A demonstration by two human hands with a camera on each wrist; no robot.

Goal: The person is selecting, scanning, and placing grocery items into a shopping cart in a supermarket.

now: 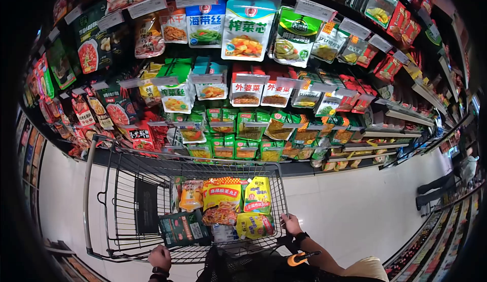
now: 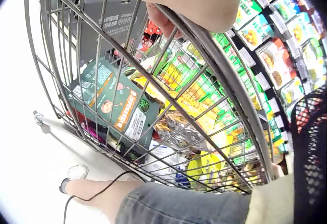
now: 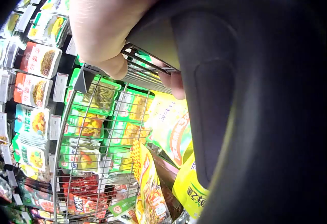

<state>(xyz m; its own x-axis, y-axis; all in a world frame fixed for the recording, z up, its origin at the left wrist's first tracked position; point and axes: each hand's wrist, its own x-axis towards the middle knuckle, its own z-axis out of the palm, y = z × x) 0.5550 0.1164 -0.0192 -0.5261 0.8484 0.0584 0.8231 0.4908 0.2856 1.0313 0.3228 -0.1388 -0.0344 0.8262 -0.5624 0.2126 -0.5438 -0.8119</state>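
Note:
A metal shopping cart (image 1: 122, 206) stands in front of the person, holding a dark green packet (image 1: 182, 229), a yellow and red packet (image 1: 222, 198), yellow pouches (image 1: 257, 195) and an orange packet (image 1: 192, 194). The left hand (image 1: 160, 257) lies at the cart's near left rim; in the left wrist view its fingers (image 2: 162, 21) curl over the rim wire. At the near right corner, the right hand (image 1: 291, 224) grips the cart's edge, thumb and fingertips (image 3: 177, 85) round the wires in the right wrist view.
Shelves of hanging food packets (image 1: 247, 30) with price tags rise beyond the cart. Pale floor (image 1: 345, 201) runs to the right, where another person (image 1: 446, 183) stands beside more shelving. An orange clip (image 1: 297, 259) hangs near the right forearm.

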